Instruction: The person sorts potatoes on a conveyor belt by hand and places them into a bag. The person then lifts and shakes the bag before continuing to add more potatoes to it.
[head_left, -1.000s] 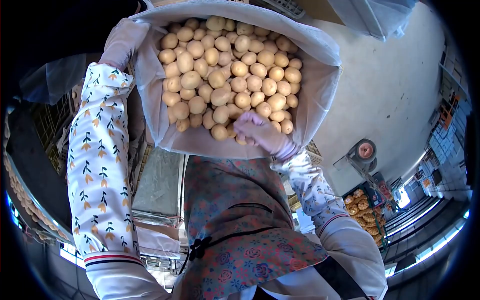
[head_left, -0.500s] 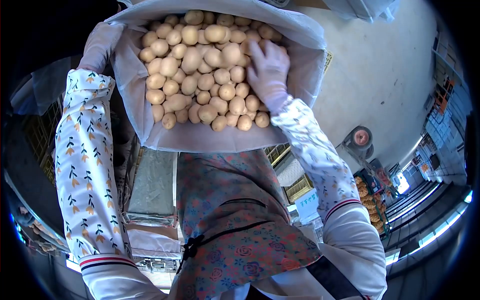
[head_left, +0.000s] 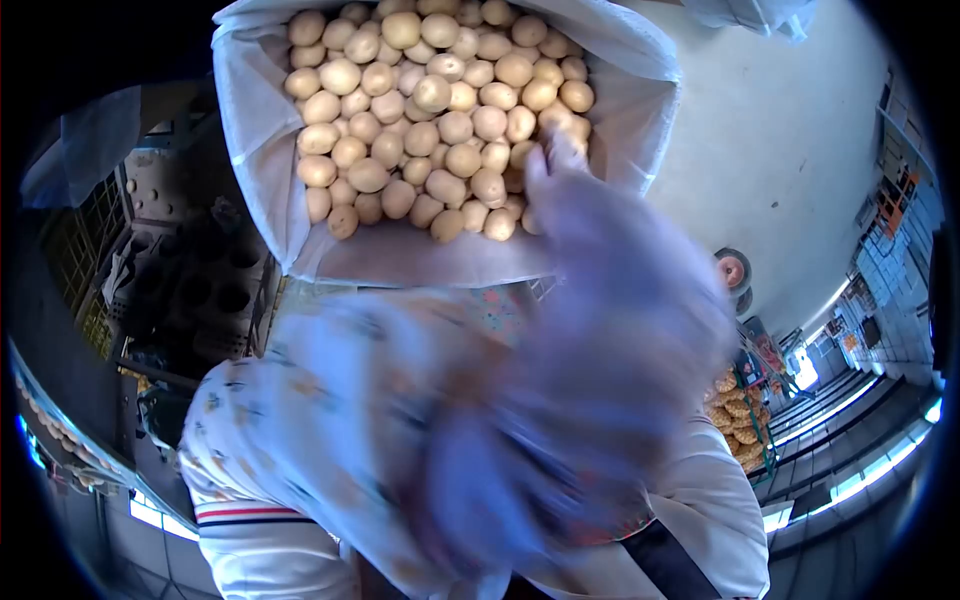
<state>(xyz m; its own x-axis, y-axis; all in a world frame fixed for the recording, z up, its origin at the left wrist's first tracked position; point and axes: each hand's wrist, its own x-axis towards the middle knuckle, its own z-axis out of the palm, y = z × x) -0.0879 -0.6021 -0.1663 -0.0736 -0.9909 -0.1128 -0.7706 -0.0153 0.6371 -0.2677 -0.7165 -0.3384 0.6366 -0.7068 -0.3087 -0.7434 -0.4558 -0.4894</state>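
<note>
Many round, pale yellow potatoes [head_left: 430, 150] fill a box lined with a white plastic sheet [head_left: 250, 130]. My right hand [head_left: 590, 210], gloved and badly smeared by motion, reaches across the box's right near corner. Its fingertips meet the potatoes there, but I cannot make out whether they grip one. My left arm, in a white flower-patterned sleeve [head_left: 260, 400], bends in across my body, off the box. The blur low in front of my chest seems to be my left hand [head_left: 480, 490]; its fingers cannot be made out.
Pale concrete floor [head_left: 770, 150] lies right of the box, with a red-hubbed wheel [head_left: 733, 268] on it. Net bags of potatoes [head_left: 735, 420] are stacked at the lower right. A dark perforated surface [head_left: 190, 290] is at the left.
My left hand has let go of the box's left rim and swung inward to my body. My right hand has shifted toward the near right corner. The box appears slightly higher in view.
</note>
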